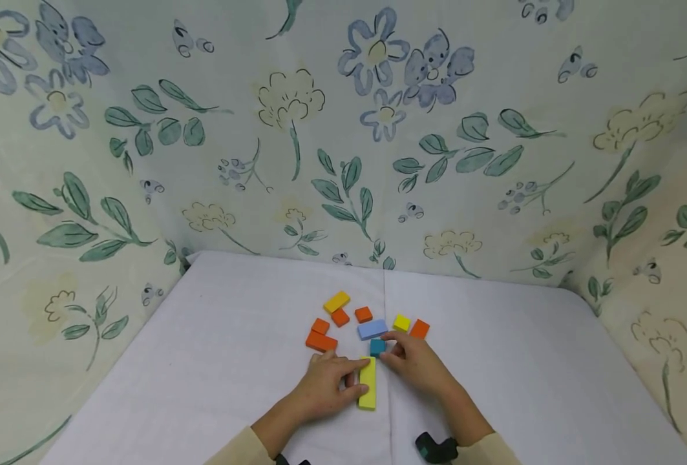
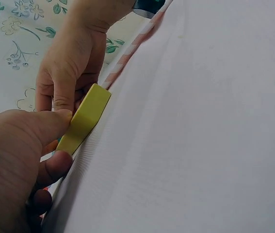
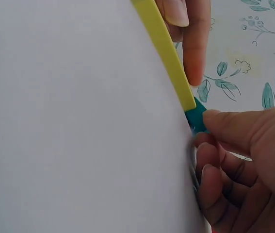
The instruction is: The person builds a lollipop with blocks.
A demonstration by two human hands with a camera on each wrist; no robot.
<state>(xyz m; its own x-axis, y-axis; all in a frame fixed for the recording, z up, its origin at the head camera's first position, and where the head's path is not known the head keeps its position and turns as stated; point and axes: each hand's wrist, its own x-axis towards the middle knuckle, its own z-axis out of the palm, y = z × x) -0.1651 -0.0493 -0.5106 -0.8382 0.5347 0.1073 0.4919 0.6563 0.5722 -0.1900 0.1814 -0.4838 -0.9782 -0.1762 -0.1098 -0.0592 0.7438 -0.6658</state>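
Note:
A long yellow block (image 1: 367, 387) lies lengthwise on the white cloth. My left hand (image 1: 328, 385) holds it from the left, thumb and index finger on it. Just beyond its far end sits a small teal block (image 1: 377, 347), which my right hand (image 1: 415, 363) pinches between thumb and index finger. In the right wrist view the teal block (image 3: 197, 118) meets the end of the yellow block (image 3: 169, 53). A light blue block (image 1: 372, 329) lies right behind the teal one, close to my right index fingertip.
Orange blocks (image 1: 322, 341) and a golden-yellow block (image 1: 337, 302) lie to the left and behind. A small yellow block (image 1: 401, 322) and an orange-red block (image 1: 419, 329) lie to the right. Flower-patterned cloth (image 1: 343, 129) stands behind the table.

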